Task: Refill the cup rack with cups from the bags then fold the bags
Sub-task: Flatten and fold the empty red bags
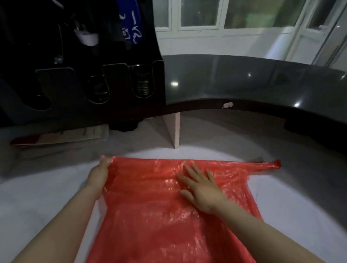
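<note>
A red plastic bag (pixel 156 215) lies spread flat on the white counter (pixel 32 197) in front of me. My left hand (pixel 99 172) pinches the bag's far left corner. Flat on the bag's upper right part rests my right hand (pixel 201 187), fingers straight and spread. One twisted handle of the bag (pixel 269 165) sticks out to the right. The black cup rack (pixel 77 85) stands at the back left on the raised dark ledge, with stacked cups (pixel 143 83) showing in one of its slots.
A curved dark glossy ledge (pixel 246 82) runs across the back, held up by a pale divider panel (pixel 175 129). Flat cardboard and paper (pixel 59 136) lie under the ledge at left. Windows and white walls are behind.
</note>
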`<state>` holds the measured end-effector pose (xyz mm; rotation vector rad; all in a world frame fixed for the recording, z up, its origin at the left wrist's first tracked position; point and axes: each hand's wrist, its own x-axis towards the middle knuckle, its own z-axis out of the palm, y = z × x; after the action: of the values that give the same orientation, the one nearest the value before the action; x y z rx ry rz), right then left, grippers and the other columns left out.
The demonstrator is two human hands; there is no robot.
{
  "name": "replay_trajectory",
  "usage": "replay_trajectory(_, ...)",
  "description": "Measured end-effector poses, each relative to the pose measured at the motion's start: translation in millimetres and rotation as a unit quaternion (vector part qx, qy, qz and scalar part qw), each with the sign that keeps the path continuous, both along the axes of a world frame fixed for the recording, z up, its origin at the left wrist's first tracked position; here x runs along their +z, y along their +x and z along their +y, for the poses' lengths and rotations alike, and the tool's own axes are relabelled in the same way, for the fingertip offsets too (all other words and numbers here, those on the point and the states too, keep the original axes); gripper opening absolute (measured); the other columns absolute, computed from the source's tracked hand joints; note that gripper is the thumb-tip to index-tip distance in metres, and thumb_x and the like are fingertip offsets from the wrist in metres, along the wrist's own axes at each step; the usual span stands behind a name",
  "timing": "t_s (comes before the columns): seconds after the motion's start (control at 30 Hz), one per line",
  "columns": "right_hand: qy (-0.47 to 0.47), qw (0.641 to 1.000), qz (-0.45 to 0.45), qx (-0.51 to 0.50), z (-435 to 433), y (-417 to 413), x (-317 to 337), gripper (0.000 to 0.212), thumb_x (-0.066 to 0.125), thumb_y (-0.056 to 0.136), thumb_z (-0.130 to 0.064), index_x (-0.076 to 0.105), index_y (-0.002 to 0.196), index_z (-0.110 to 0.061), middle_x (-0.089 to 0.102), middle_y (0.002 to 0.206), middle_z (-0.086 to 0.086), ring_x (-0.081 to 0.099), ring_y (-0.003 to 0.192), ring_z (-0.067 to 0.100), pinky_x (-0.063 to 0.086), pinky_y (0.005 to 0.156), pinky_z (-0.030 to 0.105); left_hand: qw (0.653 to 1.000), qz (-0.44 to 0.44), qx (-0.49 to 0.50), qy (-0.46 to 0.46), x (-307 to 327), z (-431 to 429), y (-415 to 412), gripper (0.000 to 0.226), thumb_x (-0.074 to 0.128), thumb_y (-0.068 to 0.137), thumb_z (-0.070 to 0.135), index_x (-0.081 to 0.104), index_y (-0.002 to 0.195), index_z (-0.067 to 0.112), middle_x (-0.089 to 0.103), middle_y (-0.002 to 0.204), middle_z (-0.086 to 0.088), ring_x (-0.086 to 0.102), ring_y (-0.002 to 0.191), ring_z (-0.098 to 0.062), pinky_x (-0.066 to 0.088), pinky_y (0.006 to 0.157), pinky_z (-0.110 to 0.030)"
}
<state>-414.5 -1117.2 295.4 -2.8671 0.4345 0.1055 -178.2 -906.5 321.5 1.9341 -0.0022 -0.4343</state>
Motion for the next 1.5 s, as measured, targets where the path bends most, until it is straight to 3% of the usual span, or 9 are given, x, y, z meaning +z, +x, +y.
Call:
replay_trajectory(0.1,-0.010,0.998,0.046,-0.049,7,23,-8,0.061,0.031,0.094,-0.059,0.018,0.149,-0.036,0.001,0.161,-0.003,-0.005,0.147,0.019,-0.002,0.115,0.051,0.994,0.069,0.013,-0.082,5,26,-8,0.043,0.031,0.101,0.044,0.059,0.101,0.011,0.065,0.087,-0.013,0.057,0.067,-0.025,0.042,0.060,-0.028)
replay_trajectory(0.23,-0.055,0.993,-0.091,-0.042,31,66,6,0.050,0.038,0.095,-0.050,0.042,0.138,-0.024,0.029,0.154,0.005,0.014,0.145,0.025,0.009,0.116,0.045,0.998,0.032,0.021,-0.039,-6,81,-23,0.011,0.049,0.095,0.014,0.059,0.100,0.011,0.066,0.084,-0.013,0.056,0.064,-0.021,0.041,0.057,-0.025)
replay_trajectory(0.37,0.005,0.988,-0.128,0.085,78,123,16,0.047,0.038,0.099,-0.037,0.039,0.142,-0.019,0.026,0.156,0.005,0.016,0.145,0.021,0.013,0.118,0.038,0.996,-0.058,0.012,0.060,-19,129,-55,0.023,0.049,0.087,-0.005,0.062,0.102,0.008,0.066,0.084,-0.004,0.060,0.079,-0.024,0.047,0.067,-0.022)
replay_trajectory(0.57,0.073,0.987,-0.096,0.106,117,187,9,0.046,0.035,0.100,-0.032,0.034,0.145,-0.020,0.019,0.158,0.005,0.010,0.147,0.021,0.015,0.117,0.046,0.970,-0.142,-0.014,0.199,-20,158,-111,0.023,0.048,0.090,0.008,0.064,0.104,0.017,0.068,0.100,-0.001,0.063,0.096,-0.018,0.045,0.084,-0.027)
replay_trajectory(0.8,0.000,0.995,-0.008,0.102,118,193,-23,0.059,0.019,0.095,-0.054,0.018,0.149,-0.031,0.008,0.160,0.002,0.000,0.147,0.024,0.003,0.117,0.051,0.945,-0.164,-0.054,0.276,-19,173,-140,0.040,0.043,0.092,0.053,0.056,0.074,0.020,0.064,0.077,0.000,0.059,0.075,-0.016,0.043,0.069,-0.032)
replay_trajectory(1.13,-0.020,0.995,0.001,0.098,106,199,-29,0.068,0.016,0.093,-0.061,0.009,0.152,-0.029,0.003,0.161,0.001,-0.001,0.147,0.023,0.002,0.117,0.049,0.928,-0.170,-0.051,0.328,-29,178,-138,0.030,0.051,0.093,0.042,0.054,0.077,0.018,0.066,0.081,-0.002,0.061,0.080,-0.021,0.043,0.067,-0.032)
replay_trajectory(1.23,0.016,0.994,-0.020,0.109,106,202,-24,0.068,0.025,0.093,-0.061,0.015,0.151,-0.028,0.006,0.161,0.001,-0.001,0.147,0.023,0.002,0.117,0.049,0.921,-0.180,-0.045,0.341,-32,175,-136,0.029,0.048,0.094,0.045,0.052,0.077,0.022,0.067,0.084,0.000,0.062,0.082,-0.020,0.046,0.069,-0.033)
replay_trajectory(1.37,0.218,0.957,-0.155,0.111,102,195,7,0.055,0.056,0.093,-0.034,0.041,0.142,-0.016,0.024,0.156,0.009,0.003,0.147,0.023,0.012,0.118,0.045,0.915,-0.181,-0.057,0.356,-29,177,-128,0.033,0.044,0.095,0.045,0.050,0.074,0.021,0.066,0.081,-0.003,0.061,0.078,-0.022,0.041,0.064,-0.032)
replay_trajectory(1.5,0.196,0.960,-0.148,0.137,112,165,29,0.049,0.061,0.091,-0.030,0.050,0.137,-0.017,0.028,0.155,0.005,0.009,0.146,0.020,0.013,0.115,0.032,0.906,-0.188,-0.072,0.372,-33,178,-121,0.034,0.038,0.098,0.041,0.049,0.074,0.018,0.066,0.079,-0.005,0.062,0.077,-0.027,0.040,0.062,-0.033)
